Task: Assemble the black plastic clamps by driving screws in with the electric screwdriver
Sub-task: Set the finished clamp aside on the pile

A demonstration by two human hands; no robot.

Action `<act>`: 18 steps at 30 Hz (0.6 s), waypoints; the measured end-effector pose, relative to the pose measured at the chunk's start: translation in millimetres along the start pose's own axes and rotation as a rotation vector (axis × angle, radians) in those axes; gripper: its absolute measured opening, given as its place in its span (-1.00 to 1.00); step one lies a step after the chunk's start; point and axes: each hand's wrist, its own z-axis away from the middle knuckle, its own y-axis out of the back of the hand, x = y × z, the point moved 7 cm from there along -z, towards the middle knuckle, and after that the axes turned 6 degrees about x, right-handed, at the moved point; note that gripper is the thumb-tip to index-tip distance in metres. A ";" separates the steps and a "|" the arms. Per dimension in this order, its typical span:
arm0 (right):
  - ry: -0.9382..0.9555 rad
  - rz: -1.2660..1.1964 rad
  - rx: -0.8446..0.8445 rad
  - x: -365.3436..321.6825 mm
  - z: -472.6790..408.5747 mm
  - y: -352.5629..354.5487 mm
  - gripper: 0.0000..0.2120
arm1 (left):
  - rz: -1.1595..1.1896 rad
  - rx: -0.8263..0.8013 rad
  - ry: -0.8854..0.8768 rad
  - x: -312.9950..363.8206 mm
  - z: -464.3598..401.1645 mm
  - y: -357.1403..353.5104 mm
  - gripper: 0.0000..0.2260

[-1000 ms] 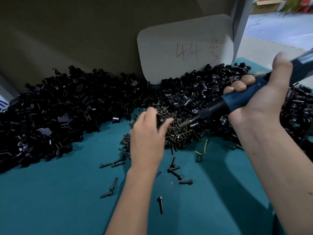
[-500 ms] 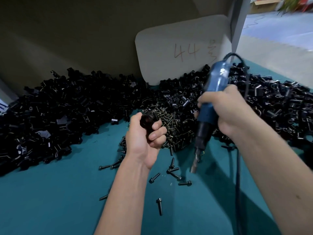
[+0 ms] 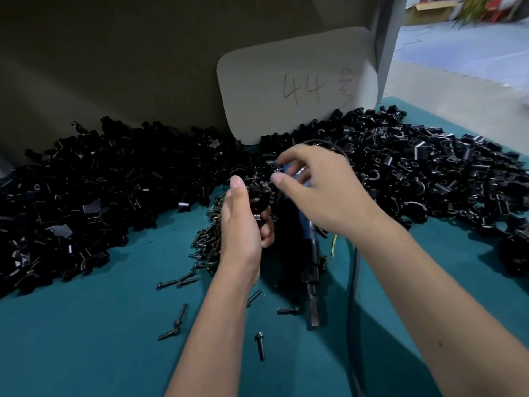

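A black clamp (image 3: 259, 196) is gripped in the left hand (image 3: 243, 224), fingers curled round it and the thumb held straight up beside it. The right hand (image 3: 320, 193) is held just above and to the right of it, fingers spread loosely and bent, with the tips blurred; whether anything small is pinched between them cannot be told. The electric screwdriver (image 3: 310, 253) is seen below the right hand, lying on the green table (image 3: 86, 339) with its blue body partly hidden by the palm and its dark bit end pointed toward the near edge. No grip on it is seen. Its black cord (image 3: 352, 296) is run down the table alongside the right forearm and looped up behind the right hand.

Just behind and left of the left hand, a small heap of screws (image 3: 209, 242) is spread out, and loose screws (image 3: 260, 345) are scattered on the cloth nearer the camera, well apart from one another. Beyond the hands, a wide bank of clamp parts (image 3: 100, 196) is piled from the left edge across to the right. A pale card (image 3: 297, 84) marked "44" is propped upright behind the pile against a brown board (image 3: 114, 53).
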 end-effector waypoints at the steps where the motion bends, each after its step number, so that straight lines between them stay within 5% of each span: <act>1: 0.042 0.006 -0.102 -9.1 1.5 -3.8 -0.77 | -0.053 0.008 -0.038 3.6 1.5 -1.2 -0.28; 6: 0.140 0.069 -0.204 -19.7 10.6 12.0 -0.86 | -0.183 -0.056 -0.241 17.7 12.3 -20.9 -0.48; 12: -0.116 0.201 -0.320 44.4 33.7 101.8 -0.87 | -0.662 -0.267 -0.503 17.7 56.8 -101.0 -0.60; 14: -0.177 0.299 -0.342 64.2 47.6 136.8 -0.96 | -0.796 -0.397 -0.518 4.2 77.9 -142.3 -0.74; 18: -0.312 0.583 -0.432 99.9 73.2 184.7 -0.89 | -1.015 -0.627 -0.421 -48.7 122.5 -213.8 -0.70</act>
